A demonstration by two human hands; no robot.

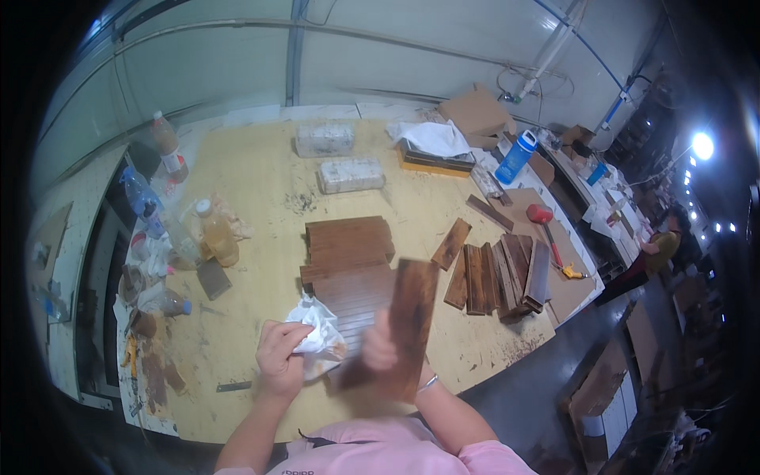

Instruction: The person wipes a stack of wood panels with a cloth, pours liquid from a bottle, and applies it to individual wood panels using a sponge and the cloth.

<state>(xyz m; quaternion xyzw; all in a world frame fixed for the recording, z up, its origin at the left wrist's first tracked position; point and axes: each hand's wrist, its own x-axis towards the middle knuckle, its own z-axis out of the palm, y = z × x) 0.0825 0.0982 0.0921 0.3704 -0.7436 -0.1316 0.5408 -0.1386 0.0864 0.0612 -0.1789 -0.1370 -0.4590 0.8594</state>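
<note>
Left hand (279, 356) pinches a crumpled white cloth (319, 326) between thumb and fingers at the near-left corner of the brown plank panel (348, 241) in the head view. Right hand (380, 346), blurred, closes from behind around a dark-brown plank (416, 321), raised at the panel's near-right side and partly hiding it. Pale tabletop (261, 174) shows around the panel: a broad stretch to its left, a narrower one on its right before the loose planks (475, 277). Behind the panel sit two wrapped blocks (351, 175); well to its right, the tabletop's edge slants toward the person. From the panel's near side, the left forearm (252, 423) rises fairly straight; the right forearm (455, 421) angles inward, a silver bracelet (428, 384) at the wrist. Left of the panel, a squat bottle (219, 235) holds amber liquid, and a blue-capped bottle (169, 302) lies tipped, its contents unclear. Beyond the panel to the right stands a blue drinking bottle (515, 161), its fill impossible to tell.
</note>
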